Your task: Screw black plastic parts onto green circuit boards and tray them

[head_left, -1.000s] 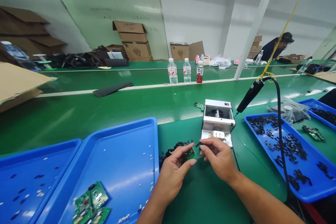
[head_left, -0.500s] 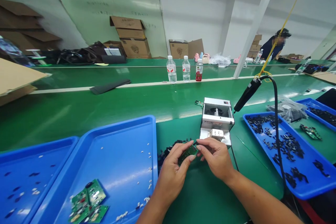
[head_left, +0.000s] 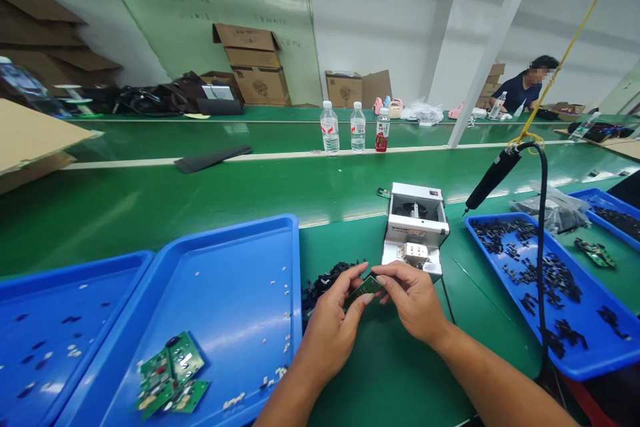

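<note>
A small green circuit board (head_left: 367, 287) is held between both hands over the green mat, just in front of a white and grey machine (head_left: 416, 227). My left hand (head_left: 337, 320) grips its left side between thumb and fingers. At its right end, my right hand (head_left: 413, 297) is closed with thumb and fingertips on the board's edge; whether a small part is pinched there is too small to tell. Behind my left hand lies a pile of black parts (head_left: 325, 283). More green boards (head_left: 173, 373) rest together in the large blue tray (head_left: 295, 247) at the left.
A black electric screwdriver (head_left: 493, 179) hangs from a yellow cord at the right, its cable looping down. Below it, a blue tray (head_left: 600, 363) holds black parts. Another blue tray (head_left: 143, 263) is at far left. Bottles (head_left: 330, 130) stand behind; a person (head_left: 523, 90) sits farther back.
The view has shifted slightly. The hanging screwdriver has swung a little to the right of the machine. Both hands remain on the board, which is tilted slightly differently. The person at the back has raised their head.
</note>
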{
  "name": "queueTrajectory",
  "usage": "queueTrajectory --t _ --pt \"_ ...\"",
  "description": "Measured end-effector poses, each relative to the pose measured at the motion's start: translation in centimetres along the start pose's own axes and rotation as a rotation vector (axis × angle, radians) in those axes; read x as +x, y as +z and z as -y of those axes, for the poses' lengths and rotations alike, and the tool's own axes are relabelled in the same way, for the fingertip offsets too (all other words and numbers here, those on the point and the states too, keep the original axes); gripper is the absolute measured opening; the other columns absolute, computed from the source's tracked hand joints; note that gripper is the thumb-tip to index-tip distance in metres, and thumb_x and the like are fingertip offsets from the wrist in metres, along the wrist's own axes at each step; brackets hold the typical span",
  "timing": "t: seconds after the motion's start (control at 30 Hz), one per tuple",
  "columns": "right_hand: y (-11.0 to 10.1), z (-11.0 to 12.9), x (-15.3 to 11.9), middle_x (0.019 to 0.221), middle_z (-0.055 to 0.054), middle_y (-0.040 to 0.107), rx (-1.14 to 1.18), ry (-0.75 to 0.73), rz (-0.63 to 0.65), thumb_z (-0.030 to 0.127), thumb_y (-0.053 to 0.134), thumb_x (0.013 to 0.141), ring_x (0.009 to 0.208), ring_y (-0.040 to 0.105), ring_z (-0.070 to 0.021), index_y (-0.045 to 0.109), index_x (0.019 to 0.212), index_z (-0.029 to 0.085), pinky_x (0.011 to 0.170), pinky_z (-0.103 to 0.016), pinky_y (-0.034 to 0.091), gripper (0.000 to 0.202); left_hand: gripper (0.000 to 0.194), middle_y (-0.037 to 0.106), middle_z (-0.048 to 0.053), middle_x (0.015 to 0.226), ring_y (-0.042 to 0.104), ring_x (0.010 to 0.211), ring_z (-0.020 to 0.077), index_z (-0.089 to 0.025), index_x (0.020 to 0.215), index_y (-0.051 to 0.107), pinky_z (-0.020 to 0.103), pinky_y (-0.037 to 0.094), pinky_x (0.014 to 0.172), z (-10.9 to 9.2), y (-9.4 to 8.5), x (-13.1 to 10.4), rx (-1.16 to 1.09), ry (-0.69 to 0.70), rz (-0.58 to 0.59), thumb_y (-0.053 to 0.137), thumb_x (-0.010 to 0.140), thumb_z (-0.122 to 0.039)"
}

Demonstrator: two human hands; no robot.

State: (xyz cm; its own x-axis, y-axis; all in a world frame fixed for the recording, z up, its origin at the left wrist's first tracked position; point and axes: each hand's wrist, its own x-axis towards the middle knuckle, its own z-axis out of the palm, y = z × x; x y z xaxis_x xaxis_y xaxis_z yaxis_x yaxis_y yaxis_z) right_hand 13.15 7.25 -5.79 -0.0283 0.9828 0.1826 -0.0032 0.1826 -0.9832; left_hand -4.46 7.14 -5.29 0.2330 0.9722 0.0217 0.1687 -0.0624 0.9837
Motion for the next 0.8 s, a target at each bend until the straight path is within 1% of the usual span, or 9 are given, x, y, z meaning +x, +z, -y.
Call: queueTrajectory --t 0.13,0.27,0.43,0.5,0.57,0.63,0.7,0.77,0.8 --pt "0.0 0.1 0.0 0.094 -0.004 0.072 0.011 0.002 0.005 0.035 0.067 0.094 0.07 0.071 -0.014 0.08 0.104 0.024 0.06 -0.026 0.061 0.019 0.042 0.065 0.009 0.135 0.06 0.122 0.0275 -0.027 0.137 0.064 0.038 0.049 0.101 -0.1 -0.2 0.0 0.039 0.006 0.022 0.064 0.096 -0.034" --pt "-0.3 0.3 0.1 0.092 -0.003 0.072 0.0 0.002 0.043 0.036 0.067 0.094 0.072 0.071 -0.0139 0.079 0.102 0.023 0.06 -0.024 0.059 0.02 0.034 0.07 0.009 0.125 0.064 0.114 0.0255 -0.023 0.13 0.066 0.037 0.05 0.1 -0.7 -0.3 0.0 0.037 0.037 0.078 0.06 0.099 -0.034" --pt "-0.7 0.3 0.3 0.09 -0.003 0.073 -0.015 0.027 0.111 0.035 0.065 0.095 0.073 0.072 -0.0135 0.077 0.102 0.022 0.061 -0.022 0.057 0.02 0.027 0.072 0.007 0.111 0.067 0.095 0.0215 -0.021 0.118 0.07 0.032 0.053 0.084 -1.2 -0.2 0.1 0.032 0.033 0.139 0.057 0.1 -0.037" --pt "-0.9 0.6 0.1 0.091 -0.003 0.073 -0.059 -0.018 0.13 0.034 0.063 0.097 0.071 0.072 -0.0134 0.077 0.104 0.021 0.062 -0.023 0.057 0.02 0.027 0.072 0.007 0.112 0.066 0.094 0.0208 -0.02 0.115 0.07 0.031 0.053 0.084 -1.2 -0.2 0.1 0.018 0.037 0.141 0.057 0.1 -0.038" --pt "-1.3 1.2 -0.1 0.092 -0.004 0.073 -0.161 -0.133 0.102 0.032 0.064 0.096 0.071 0.072 -0.0142 0.077 0.104 0.021 0.064 -0.026 0.058 0.019 0.027 0.072 0.006 0.106 0.067 0.089 0.0196 -0.019 0.113 0.068 0.029 0.053 0.079 -1.0 -0.2 0.1 -0.007 0.011 0.121 0.059 0.098 -0.04" --pt "-2.2 2.1 0.0 0.091 -0.005 0.074 -0.271 -0.267 -0.036 0.03 0.065 0.096 0.071 0.071 -0.0145 0.077 0.1 0.02 0.064 -0.027 0.057 0.016 0.029 0.07 0.004 0.09 0.065 0.078 0.0179 -0.018 0.109 0.067 0.026 0.051 0.067 -0.8 -0.1 0.2 -0.032 -0.06 0.091 0.06 0.096 -0.043" --pt "-3.7 3.0 0.7 0.091 -0.005 0.073 -0.334 -0.369 -0.305 0.03 0.065 0.096 0.076 0.069 -0.0155 0.076 0.099 0.021 0.068 -0.028 0.056 0.015 0.032 0.069 0.004 0.082 0.064 0.07 0.0168 -0.017 0.104 0.066 0.024 0.048 0.057 -0.8 0.3 0.4 -0.075 -0.129 0.076 0.062 0.093 -0.047" --pt "-5.9 3.6 2.2 0.098 -0.005 0.072 -0.332 -0.438 -0.599 0.033 0.065 0.095 0.087 0.068 -0.0176 0.073 0.108 0.021 0.076 -0.03 0.055 0.019 0.035 0.07 0.006 0.086 0.064 0.068 0.0163 -0.015 0.099 0.065 0.023 0.047 0.053 -1.0 1.0 0.7 -0.129 -0.163 0.082 0.064 0.089 -0.049" --pt "-7.1 3.7 3.3 0.104 -0.006 0.07 -0.327 -0.466 -0.724 0.036 0.066 0.094 0.094 0.067 -0.0192 0.07 0.115 0.021 0.082 -0.032 0.055 0.026 0.036 0.072 0.008 0.09 0.065 0.068 0.016 -0.014 0.098 0.065 0.023 0.048 0.052 -1.1 1.5 0.9 -0.157 -0.173 0.087 0.066 0.087 -0.049"
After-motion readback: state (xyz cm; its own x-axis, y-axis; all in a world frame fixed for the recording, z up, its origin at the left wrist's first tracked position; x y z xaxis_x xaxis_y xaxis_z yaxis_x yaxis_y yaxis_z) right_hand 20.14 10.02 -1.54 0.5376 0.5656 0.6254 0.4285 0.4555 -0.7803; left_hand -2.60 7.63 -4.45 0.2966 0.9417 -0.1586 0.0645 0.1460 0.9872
